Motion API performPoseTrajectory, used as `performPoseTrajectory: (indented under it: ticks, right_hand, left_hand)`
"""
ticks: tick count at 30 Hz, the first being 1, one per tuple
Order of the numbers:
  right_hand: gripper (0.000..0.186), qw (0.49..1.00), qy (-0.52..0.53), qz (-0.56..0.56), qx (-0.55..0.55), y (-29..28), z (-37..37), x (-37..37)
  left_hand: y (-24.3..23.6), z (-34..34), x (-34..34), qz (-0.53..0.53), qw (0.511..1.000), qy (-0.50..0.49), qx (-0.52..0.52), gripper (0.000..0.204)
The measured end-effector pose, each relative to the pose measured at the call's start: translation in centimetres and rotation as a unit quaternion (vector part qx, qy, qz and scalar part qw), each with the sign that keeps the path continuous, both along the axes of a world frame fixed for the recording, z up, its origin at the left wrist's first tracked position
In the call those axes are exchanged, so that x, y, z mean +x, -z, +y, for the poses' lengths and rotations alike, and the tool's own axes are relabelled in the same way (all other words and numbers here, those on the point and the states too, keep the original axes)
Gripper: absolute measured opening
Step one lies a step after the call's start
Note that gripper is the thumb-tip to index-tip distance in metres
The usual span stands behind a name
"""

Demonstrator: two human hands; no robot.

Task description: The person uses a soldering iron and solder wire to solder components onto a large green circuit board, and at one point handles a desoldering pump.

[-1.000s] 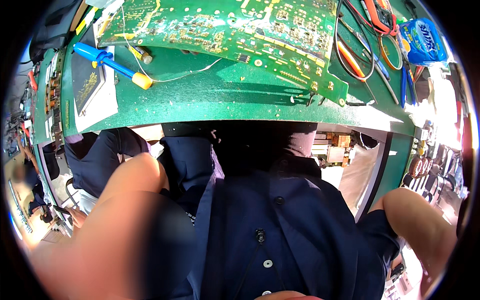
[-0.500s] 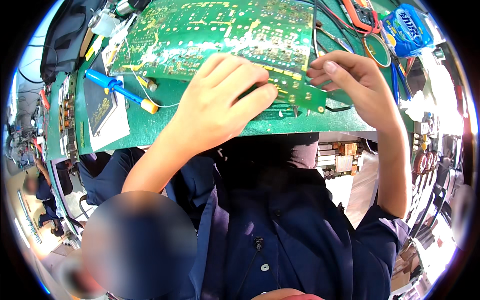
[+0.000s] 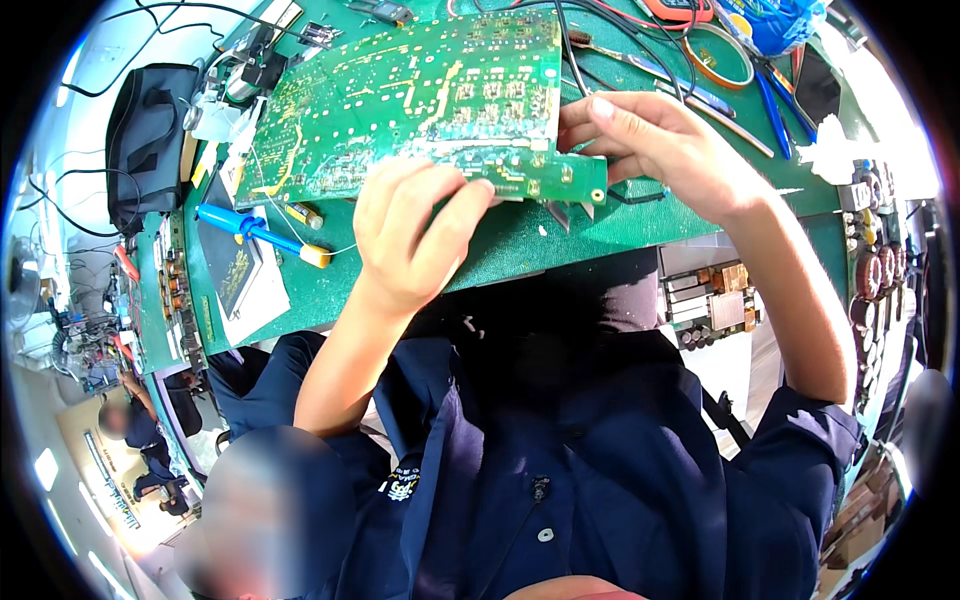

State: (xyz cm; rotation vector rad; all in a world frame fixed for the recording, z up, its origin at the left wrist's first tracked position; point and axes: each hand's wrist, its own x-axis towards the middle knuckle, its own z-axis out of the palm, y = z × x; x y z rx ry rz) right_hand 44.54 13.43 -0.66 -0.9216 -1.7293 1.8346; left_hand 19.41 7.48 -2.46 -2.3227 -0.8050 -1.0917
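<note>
A large green circuit board (image 3: 400,95) is raised at a slant over the green work mat, its solder side with many joints facing me. My left hand (image 3: 415,230) is closed on the board's near edge, left of a narrow strip that juts out at the right. My right hand (image 3: 655,150) curls its fingers against the board's right edge, just above that strip. Its fingertips are partly hidden there, and its thumb stays clear of the board. Thin leads or part legs stick out below the near edge; the board's underside is hidden.
Left of the board lie a blue desoldering pump (image 3: 262,235), a black notebook (image 3: 232,262) and a black bag (image 3: 150,140). Beyond my right hand are a tape roll (image 3: 718,58), blue-handled pliers (image 3: 775,110), a brush (image 3: 610,52), cables and an orange multimeter (image 3: 682,8). Another person (image 3: 140,425) is far left.
My view has shifted and turned. The board's right end and my right hand have moved left, and the hand now meets the board's edge. My left hand keeps its grip.
</note>
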Motion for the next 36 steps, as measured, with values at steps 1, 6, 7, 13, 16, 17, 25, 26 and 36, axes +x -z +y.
performPoseTrajectory:
  ticks: [1,6,7,13,16,17,25,26,36]
  right_hand:
    - [0.056,1.000,0.008,0.012,-0.006,0.3,0.0,0.0]
    - [0.059,0.998,0.013,0.048,-0.025,0.9,0.0,0.1]
    - [0.059,0.997,0.017,0.060,-0.043,0.9,-0.1,0.0]
    - [0.058,0.995,0.009,0.098,-0.033,0.3,-0.1,0.0]
    - [0.035,0.990,0.074,0.056,0.107,-0.4,-0.5,-0.1]
    - [0.029,0.976,0.117,0.035,0.179,-0.3,-0.8,-0.4]
    - [0.038,0.767,0.114,0.013,0.631,-1.2,-1.1,-2.0]
    - [0.037,0.760,0.111,0.017,0.640,-1.4,-1.0,-2.4]
    - [0.021,0.704,0.120,0.007,0.700,-2.8,0.0,-4.4]
  left_hand:
    - [-0.1,0.0,0.0,0.004,1.000,0.001,0.002,0.025]
    - [0.3,0.0,0.3,-0.018,1.000,-0.012,0.018,0.026]
    - [0.3,0.1,0.4,-0.024,0.999,-0.016,0.028,0.026]
    - [-1.5,-0.3,0.1,-0.052,0.997,-0.046,0.032,0.031]
    - [-1.8,-0.7,-0.3,-0.052,0.997,-0.036,0.036,0.032]
    - [-1.9,-0.9,-0.5,-0.046,0.997,-0.037,0.043,0.034]
    - [-3.8,-2.1,-1.6,-0.067,0.996,-0.038,0.051,0.033]
    - [-4.1,-2.0,-1.7,-0.061,0.996,-0.034,0.055,0.033]
    - [-7.3,0.9,-1.9,-0.039,0.996,0.006,0.080,0.031]
